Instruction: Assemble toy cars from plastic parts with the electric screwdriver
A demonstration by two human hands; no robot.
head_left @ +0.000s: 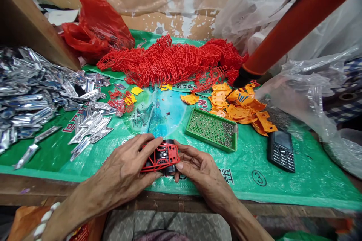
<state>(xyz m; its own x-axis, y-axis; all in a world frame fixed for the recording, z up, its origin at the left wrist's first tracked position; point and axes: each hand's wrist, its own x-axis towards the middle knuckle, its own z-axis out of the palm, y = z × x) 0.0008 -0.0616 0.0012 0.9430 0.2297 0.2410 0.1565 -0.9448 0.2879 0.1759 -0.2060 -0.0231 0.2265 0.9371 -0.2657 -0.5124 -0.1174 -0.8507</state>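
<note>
Fingers (151, 146) of the left hand (123, 163) grip the toy car (171, 153) around its left part in the head view, thumb on the near side; the right hand (202, 165) pinches its right end beside a black wheel. The car lies between both hands, near the front of the counter (175, 198); whether it touches the sheet is unclear. Working it well likely means a steady, light left hold, since the thin red bars look easy to bend, with even right-hand pressure. Both forearms angle inward from the near edge, left hand arched over, right fingers curled.
</note>
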